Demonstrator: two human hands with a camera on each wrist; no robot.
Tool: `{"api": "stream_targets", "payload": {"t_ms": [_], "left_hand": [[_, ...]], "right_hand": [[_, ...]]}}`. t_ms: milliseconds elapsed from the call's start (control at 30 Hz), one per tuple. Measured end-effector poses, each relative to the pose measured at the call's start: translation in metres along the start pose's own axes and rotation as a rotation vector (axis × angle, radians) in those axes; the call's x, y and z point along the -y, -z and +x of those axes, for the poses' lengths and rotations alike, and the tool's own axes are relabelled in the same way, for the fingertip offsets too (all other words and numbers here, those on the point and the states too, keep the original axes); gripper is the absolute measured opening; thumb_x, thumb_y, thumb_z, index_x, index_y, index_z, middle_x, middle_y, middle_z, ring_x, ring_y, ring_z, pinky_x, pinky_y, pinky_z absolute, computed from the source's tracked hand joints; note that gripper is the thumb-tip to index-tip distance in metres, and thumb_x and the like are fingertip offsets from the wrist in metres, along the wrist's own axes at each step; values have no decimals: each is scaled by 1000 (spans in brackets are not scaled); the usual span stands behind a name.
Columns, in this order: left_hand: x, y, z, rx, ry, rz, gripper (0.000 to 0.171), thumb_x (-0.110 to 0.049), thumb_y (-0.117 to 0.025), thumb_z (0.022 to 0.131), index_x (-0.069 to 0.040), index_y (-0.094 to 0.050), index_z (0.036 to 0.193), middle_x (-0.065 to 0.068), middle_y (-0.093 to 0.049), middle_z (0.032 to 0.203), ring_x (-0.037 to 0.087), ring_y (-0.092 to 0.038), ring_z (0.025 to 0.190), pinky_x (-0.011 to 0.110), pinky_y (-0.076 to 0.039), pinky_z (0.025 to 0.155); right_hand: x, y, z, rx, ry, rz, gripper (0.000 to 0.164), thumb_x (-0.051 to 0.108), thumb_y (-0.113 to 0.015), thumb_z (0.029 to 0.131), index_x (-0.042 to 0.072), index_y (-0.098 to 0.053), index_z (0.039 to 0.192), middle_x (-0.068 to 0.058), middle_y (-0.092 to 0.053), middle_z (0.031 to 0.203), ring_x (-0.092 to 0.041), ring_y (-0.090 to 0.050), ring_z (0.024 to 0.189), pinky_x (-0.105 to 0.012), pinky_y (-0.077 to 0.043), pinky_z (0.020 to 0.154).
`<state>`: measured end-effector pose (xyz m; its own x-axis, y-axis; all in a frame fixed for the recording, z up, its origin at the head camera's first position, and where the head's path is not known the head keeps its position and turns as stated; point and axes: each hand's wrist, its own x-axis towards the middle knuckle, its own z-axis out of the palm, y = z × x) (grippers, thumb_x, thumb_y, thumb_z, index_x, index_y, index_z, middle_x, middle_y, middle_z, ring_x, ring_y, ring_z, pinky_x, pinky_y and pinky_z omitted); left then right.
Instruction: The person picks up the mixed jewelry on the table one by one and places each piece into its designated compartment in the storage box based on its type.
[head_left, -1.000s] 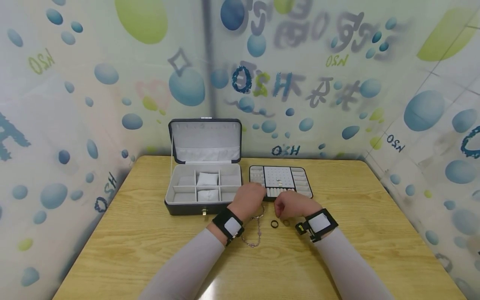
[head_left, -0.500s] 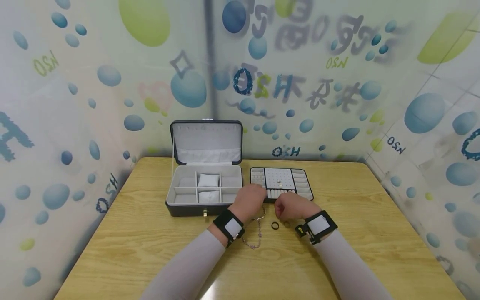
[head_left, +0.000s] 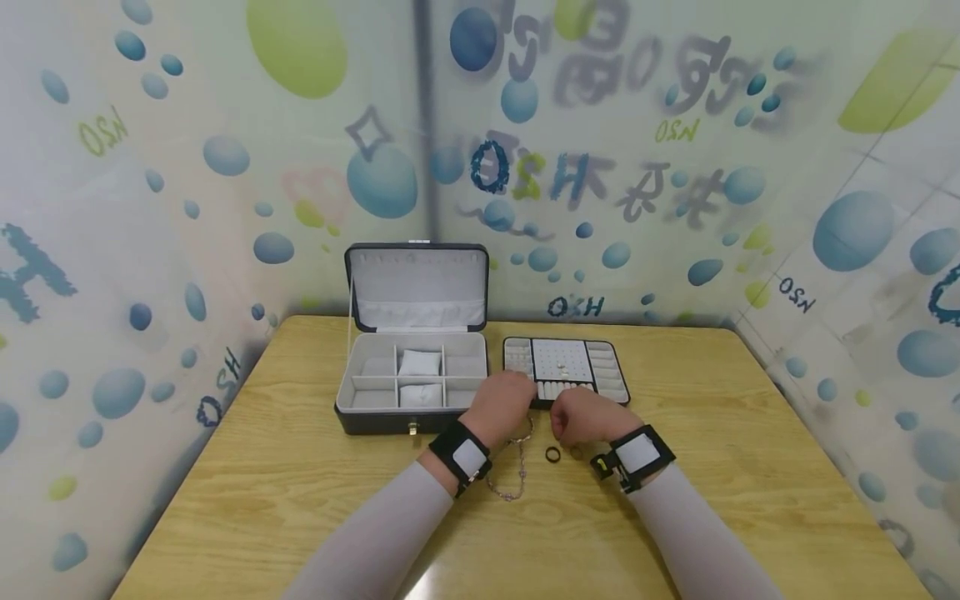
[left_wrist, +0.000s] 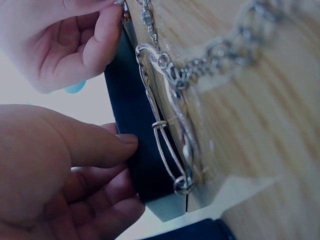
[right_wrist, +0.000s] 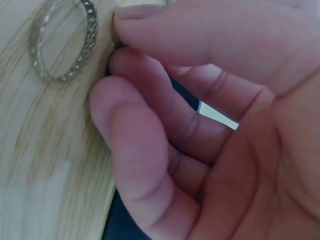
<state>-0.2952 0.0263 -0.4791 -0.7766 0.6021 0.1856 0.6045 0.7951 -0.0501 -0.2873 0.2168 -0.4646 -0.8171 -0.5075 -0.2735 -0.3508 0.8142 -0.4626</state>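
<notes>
My left hand (head_left: 501, 408) grips the left front corner of a dark jewelry tray (head_left: 613, 375); in the left wrist view its thumb (left_wrist: 112, 145) lies on the tray's dark side (left_wrist: 145, 172). Just in front of the tray, my right hand (head_left: 588, 417) pinches a small silvery piece (left_wrist: 119, 2) between thumb and finger; most of it is hidden. A silver bracelet (left_wrist: 160, 125) and a chain (left_wrist: 217, 60) lie beside the left hand. Nearer the person are a dark ring (head_left: 552, 454) and a fainter ring (head_left: 576, 452). A textured ring (right_wrist: 89, 45) shows in the right wrist view.
An open jewelry box (head_left: 372, 422) stands left of the tray, lid up, with two white cushions in its middle compartments. Small earrings (head_left: 562, 370) sit on the tray's white pad. Patterned walls close off the wooden table (head_left: 262, 467) at the back and sides.
The head view has shifted slightly, so everything appears a little lower and further right. Both hands keep their places at the tray.
</notes>
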Motion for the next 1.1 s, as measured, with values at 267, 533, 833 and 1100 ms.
{"api": "stream_targets", "payload": {"t_ms": [267,533,833,1100], "left_hand": [[0,0,0,12,-5,-2,8,-12,-73,96,-17,-76,91,-1,-73,87,16,-69,81,33,-59,70],[0,-3,2,17,4,8,10,-10,-71,97,-17,-76,90,-1,-72,86,15,-68,80,33,-59,68],[0,-1,1,40,8,-3,9,-10,-72,97,-17,-77,95,0,-74,89,17,-70,82,34,-60,70],[1,-2,1,41,2,-3,10,-9,-71,98,-17,-77,96,0,-75,91,17,-70,84,34,-60,72]], "right_hand": [[-6,0,0,6,33,22,23,-2,-76,76,17,-69,66,8,-60,62,-9,-52,56,-25,-41,55],[-15,8,-1,-28,97,37,20,1,-78,77,19,-72,70,10,-66,68,-8,-56,61,-26,-47,60],[-30,25,-7,-59,111,136,17,0,-69,83,15,-77,82,6,-65,72,-10,-52,60,-27,-44,58],[-41,24,-4,-45,73,291,8,3,-70,89,7,-77,88,3,-64,70,-13,-55,61,-28,-45,58]]}}
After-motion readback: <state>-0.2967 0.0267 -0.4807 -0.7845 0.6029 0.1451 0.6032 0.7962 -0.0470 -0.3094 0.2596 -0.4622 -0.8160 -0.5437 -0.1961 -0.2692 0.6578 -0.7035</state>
